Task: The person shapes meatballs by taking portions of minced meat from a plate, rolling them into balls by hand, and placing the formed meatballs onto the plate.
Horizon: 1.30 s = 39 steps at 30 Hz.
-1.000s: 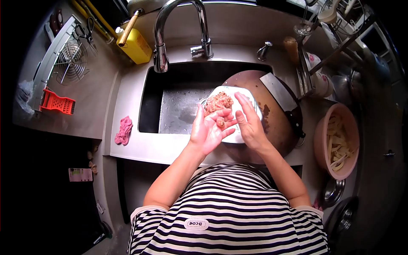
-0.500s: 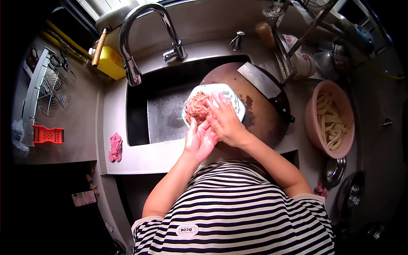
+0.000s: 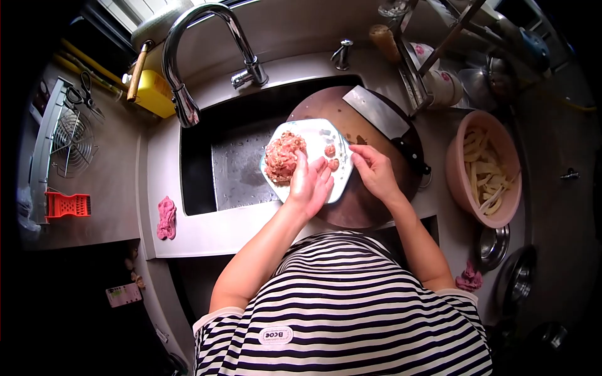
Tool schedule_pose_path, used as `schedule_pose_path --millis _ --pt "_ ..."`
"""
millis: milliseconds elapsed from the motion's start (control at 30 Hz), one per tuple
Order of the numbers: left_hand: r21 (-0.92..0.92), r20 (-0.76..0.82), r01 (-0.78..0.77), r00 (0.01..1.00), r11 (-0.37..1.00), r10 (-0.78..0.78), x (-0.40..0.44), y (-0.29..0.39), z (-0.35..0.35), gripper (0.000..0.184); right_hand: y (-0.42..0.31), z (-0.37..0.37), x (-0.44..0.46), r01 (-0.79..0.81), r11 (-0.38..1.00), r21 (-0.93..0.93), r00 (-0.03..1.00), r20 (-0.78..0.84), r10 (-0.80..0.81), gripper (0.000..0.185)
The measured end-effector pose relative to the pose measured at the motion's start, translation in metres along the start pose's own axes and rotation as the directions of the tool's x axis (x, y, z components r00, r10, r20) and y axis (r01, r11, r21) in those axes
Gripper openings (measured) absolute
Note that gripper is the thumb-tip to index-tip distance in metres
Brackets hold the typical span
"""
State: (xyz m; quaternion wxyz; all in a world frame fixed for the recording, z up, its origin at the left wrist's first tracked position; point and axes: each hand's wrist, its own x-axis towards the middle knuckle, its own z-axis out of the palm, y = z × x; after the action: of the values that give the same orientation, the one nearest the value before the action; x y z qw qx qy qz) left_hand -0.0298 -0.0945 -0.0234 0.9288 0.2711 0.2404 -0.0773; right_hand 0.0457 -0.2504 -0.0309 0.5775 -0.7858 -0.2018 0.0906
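A white plate (image 3: 321, 130) rests partly on the round cutting board (image 3: 351, 213) and reaches over the sink. On its left side lies a mound of minced meat (image 3: 282, 156); two small meat balls (image 3: 330, 150) sit to the right of it. My left hand (image 3: 311, 185) is over the front of the plate, palm up and fingers spread, beside the mound, with nothing in it. At the plate's right edge, my right hand (image 3: 376, 172) has thumb and forefinger pinched together on the rim.
A cleaver (image 3: 379, 114) lies on the board's back right. Strips of food fill a pink bowl (image 3: 454, 182) at the right. The faucet (image 3: 235, 37) arches over the sink (image 3: 241, 175). A pink cloth (image 3: 167, 218) lies left of the sink, and a red grater (image 3: 68, 205) further left.
My hands have moved apart: the right went to the plate's right edge and closed there, the left opened over the plate. The small meat ball once on my left fingers is no longer there.
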Motion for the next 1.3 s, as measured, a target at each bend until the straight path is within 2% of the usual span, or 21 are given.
schedule_pose_path --millis 100,200,233,333,367,467,500,567,667,700,833,933,967,1067,1100,1200,1300 --pt "-0.058 0.029 0.019 0.999 0.998 -0.017 0.0 0.002 -0.006 0.092 -0.003 0.011 -0.002 0.147 0.974 -0.175 0.989 0.031 -0.144 0.02" --pt "-0.12 0.091 0.029 0.996 0.992 -0.018 0.004 0.002 -0.016 0.09 -0.006 0.018 -0.003 0.291 0.81 -0.509 0.953 0.081 -0.291 0.017" --pt "-0.137 0.115 0.031 0.993 0.99 -0.015 0.004 0.002 -0.018 0.09 -0.001 0.021 0.0 0.307 0.789 -0.533 0.946 0.081 -0.313 0.016" --pt "-0.066 0.017 0.023 1.0 0.998 -0.022 -0.007 0.005 -0.015 0.088 -0.006 0.022 0.004 0.309 0.793 -0.525 0.947 0.095 -0.306 0.017" --pt "-0.071 -0.004 0.035 0.999 0.997 -0.035 -0.013 0.006 -0.021 0.078 -0.01 0.023 0.007 0.315 0.815 -0.487 0.947 0.099 -0.307 0.018" --pt "0.134 0.05 -0.004 0.999 0.991 -0.003 -0.04 0.013 -0.031 0.066 -0.021 0.032 0.016 0.324 0.871 -0.369 0.946 0.141 -0.292 0.019" --pt "0.058 0.046 -0.002 0.999 0.998 0.0 -0.047 0.017 -0.036 0.054 -0.024 0.038 0.023 0.324 0.887 -0.33 0.944 0.176 -0.279 0.019" --pt "0.075 0.036 -0.031 0.999 0.997 0.028 -0.062 0.025 -0.038 0.051 -0.031 0.053 0.038 0.358 0.891 -0.279 0.925 0.236 -0.298 0.027" --pt "0.045 0.025 -0.079 0.997 0.996 0.078 -0.074 0.033 -0.043 0.044 -0.031 0.075 0.06 0.357 0.864 -0.356 0.928 0.238 -0.286 0.034" --pt "0.038 0.03 -0.093 0.995 0.995 0.092 -0.077 0.036 -0.045 0.043 -0.035 0.079 0.064 0.353 0.875 -0.332 0.922 0.283 -0.264 0.025" --pt "0.035 0.007 -0.174 0.985 0.984 0.174 -0.081 0.044 -0.053 0.037 -0.04 0.085 0.076 0.33 0.871 -0.363 0.913 0.356 -0.198 0.022" --pt "0.062 -0.052 -0.267 0.961 0.962 0.271 -0.082 0.052 -0.056 0.032 -0.061 0.07 0.079 0.002 0.969 -0.249 0.922 0.376 0.094 0.021" --pt "0.078 -0.062 -0.298 0.951 0.951 0.303 -0.082 0.054 -0.059 0.031 -0.059 0.069 0.082 -0.017 0.979 -0.204 0.926 0.365 0.092 0.021" --pt "0.113 -0.103 -0.356 0.925 0.928 0.367 -0.083 0.06 -0.057 0.028 -0.052 0.073 0.096 0.113 0.965 -0.236 0.952 0.302 -0.038 0.02" --pt "0.118 -0.114 -0.358 0.922 0.926 0.371 -0.083 0.06 -0.057 0.028 -0.055 0.076 0.101 0.045 0.966 -0.256 0.951 0.307 0.037 0.024" --pt "0.127 -0.123 -0.353 0.922 0.927 0.367 -0.085 0.058 -0.055 0.027 -0.07 0.085 0.119 0.045 0.824 -0.565 0.888 0.4 0.226 0.03" --pt "0.109 -0.121 -0.342 0.927 0.933 0.354 -0.086 0.055 -0.058 0.026 -0.06 0.105 0.134 0.157 0.667 -0.728 0.891 0.396 0.222 0.034"
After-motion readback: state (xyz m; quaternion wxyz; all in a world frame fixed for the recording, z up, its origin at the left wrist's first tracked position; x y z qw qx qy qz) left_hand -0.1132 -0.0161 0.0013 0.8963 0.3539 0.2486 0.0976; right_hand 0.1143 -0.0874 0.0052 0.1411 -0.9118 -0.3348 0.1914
